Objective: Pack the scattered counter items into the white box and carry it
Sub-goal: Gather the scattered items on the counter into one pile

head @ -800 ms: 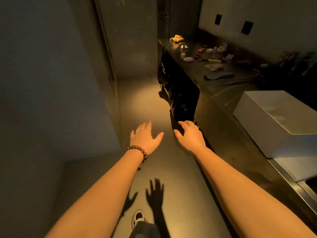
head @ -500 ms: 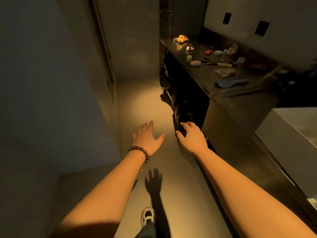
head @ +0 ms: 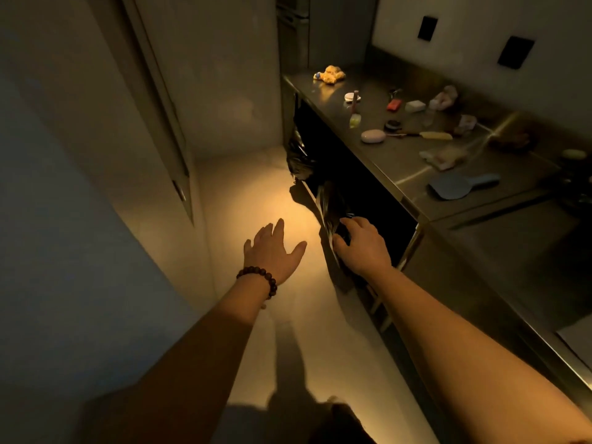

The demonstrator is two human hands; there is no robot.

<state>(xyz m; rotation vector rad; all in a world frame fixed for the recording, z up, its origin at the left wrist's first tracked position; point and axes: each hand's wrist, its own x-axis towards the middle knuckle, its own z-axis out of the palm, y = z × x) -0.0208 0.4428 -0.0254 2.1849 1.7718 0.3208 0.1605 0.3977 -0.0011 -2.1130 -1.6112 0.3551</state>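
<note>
Small items lie scattered on the dark steel counter [head: 400, 161] at the upper right: a yellow crumpled lump [head: 333, 74], a pale oval case [head: 373, 136], a red block [head: 394, 105], a yellow-handled brush [head: 432, 135] and a blue hand mirror [head: 461, 186]. Only a pale corner of the white box [head: 578, 338] shows at the right edge. My left hand [head: 272, 251], with a bead bracelet on the wrist, hovers open over the floor. My right hand [head: 362, 245] is spread in front of the counter's dark lower front, holding nothing.
A narrow aisle of lit floor [head: 256, 200] runs between the left wall [head: 80, 187] and the counter. Black bags [head: 301, 158] hang at the counter's open underside. Two dark wall plates [head: 515, 52] sit above the counter.
The view has advanced along the aisle toward the scattered items. The white box has slid almost out of view at the right. Both hands stay open and stretched forward.
</note>
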